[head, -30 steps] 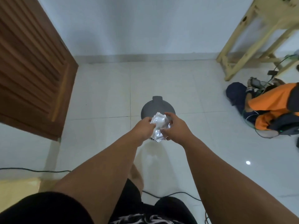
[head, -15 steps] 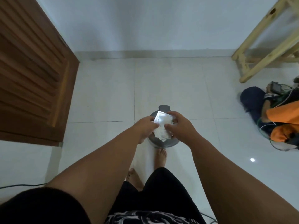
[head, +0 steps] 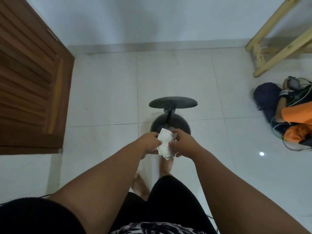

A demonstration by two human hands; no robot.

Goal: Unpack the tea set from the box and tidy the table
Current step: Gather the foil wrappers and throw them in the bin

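Left hand [head: 149, 143] and right hand [head: 183, 144] hold the crumpled white wrapping [head: 166, 142] just above the open pedal bin [head: 179, 124]. Fingers are curled, pinching it from both sides, likely compacting it for the drop. Lid [head: 173, 102] is up and a foot [head: 166, 166] is at the near base, presumably on the pedal, which is hidden. The hands block the bin's inside.

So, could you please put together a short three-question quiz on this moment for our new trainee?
1. True or false: the lid of the grey pedal bin stands open.
2. How many hands grip the crumpled white wrapping? A) none B) one C) two
3. What colour top does the person on the floor at the right wear?
Key: 1 true. 2 C, the left hand and the right hand. 3 orange.
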